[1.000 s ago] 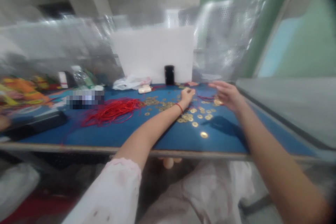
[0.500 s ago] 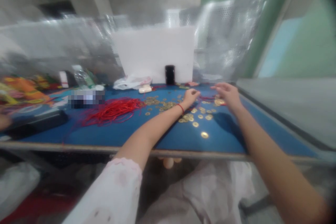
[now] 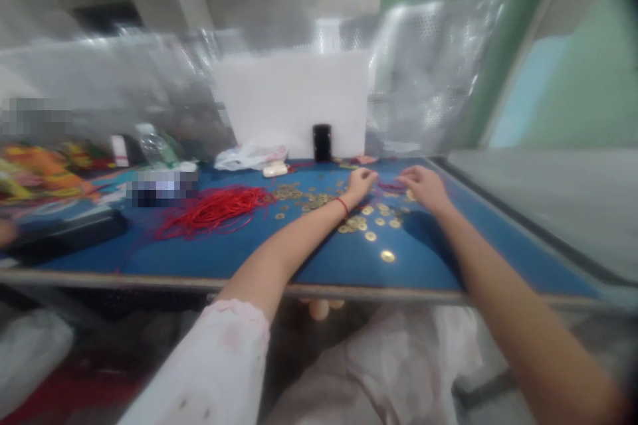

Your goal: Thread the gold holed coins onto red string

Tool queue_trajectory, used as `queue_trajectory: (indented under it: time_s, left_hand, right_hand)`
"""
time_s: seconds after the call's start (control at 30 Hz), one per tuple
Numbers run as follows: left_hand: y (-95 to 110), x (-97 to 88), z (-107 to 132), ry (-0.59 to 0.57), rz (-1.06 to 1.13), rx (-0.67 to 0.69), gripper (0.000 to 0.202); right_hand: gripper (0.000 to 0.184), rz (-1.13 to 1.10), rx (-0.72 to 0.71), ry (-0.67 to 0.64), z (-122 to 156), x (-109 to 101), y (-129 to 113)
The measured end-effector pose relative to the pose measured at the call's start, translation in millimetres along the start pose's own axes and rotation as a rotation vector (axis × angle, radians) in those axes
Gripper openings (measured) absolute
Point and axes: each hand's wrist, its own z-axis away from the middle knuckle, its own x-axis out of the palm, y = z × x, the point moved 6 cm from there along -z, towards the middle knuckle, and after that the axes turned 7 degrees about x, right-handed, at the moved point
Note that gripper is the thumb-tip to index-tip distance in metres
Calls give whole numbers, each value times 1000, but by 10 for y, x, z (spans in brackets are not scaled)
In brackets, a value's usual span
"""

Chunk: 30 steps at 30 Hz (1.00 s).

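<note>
On the blue table (image 3: 209, 259), beyond a heap of red cords (image 3: 214, 208) and scattered gold coins (image 3: 369, 220), the left hand (image 3: 359, 184) and right hand (image 3: 423, 186), both curled, pinch a short red string (image 3: 390, 185) stretched between them.

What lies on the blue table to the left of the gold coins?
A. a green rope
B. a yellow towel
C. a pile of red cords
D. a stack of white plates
C: a loose pile of red cords lies on the blue table, left of the scattered gold coins.
</note>
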Motion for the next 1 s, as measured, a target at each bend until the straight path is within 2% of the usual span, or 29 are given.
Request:
queue_trajectory:
  time_s: [0.1, 0.2, 0.37, 0.43, 0.5, 0.57, 0.67, 0.77, 0.83, 0.9, 1.0]
  left_hand:
    - [-24, -22, -20, 35, -10, 11, 15]
    - [-48, -44, -41, 70, -23, 25, 14]
    - [-75, -66, -64, 109, -33, 34, 13]
    - [-74, -76, -70, 120, -34, 35, 12]
    - [-66, -86, -72, 128, -34, 35, 12]
    - [-56, -96, -69, 134, -32, 36, 12]
    - [-42, -110, -59, 147, -27, 41, 11]
    - [-37, -116, -53, 158, -25, 49, 11]
    - [-39, -117, -54, 164, -27, 53, 12]
    - [-43, -118, -57, 169, -29, 56, 12]
    - [-46, -119, -59, 173, -32, 58, 13]
  right_hand:
    - [16, 210, -44, -13, 34, 28, -49]
    - [16, 345, -20, -34, 50, 40, -27]
    - [20, 413, -1, -217, 68, 141, 38]
    - [21, 416, -9, -232, 72, 158, 37]
    - [19, 344, -31, -233, 76, 167, 4]
    - [15, 159, -58, -279, 92, 190, -57]
    - [17, -164, -26, -420, 138, 230, -141]
    - [23, -363, 57, -602, 220, 266, -194]
    - [28, -428, 79, -732, 289, 290, -225]
    - [35, -426, 75, -803, 329, 309, -230]
    - [36, -270, 40, -740, 289, 337, -159]
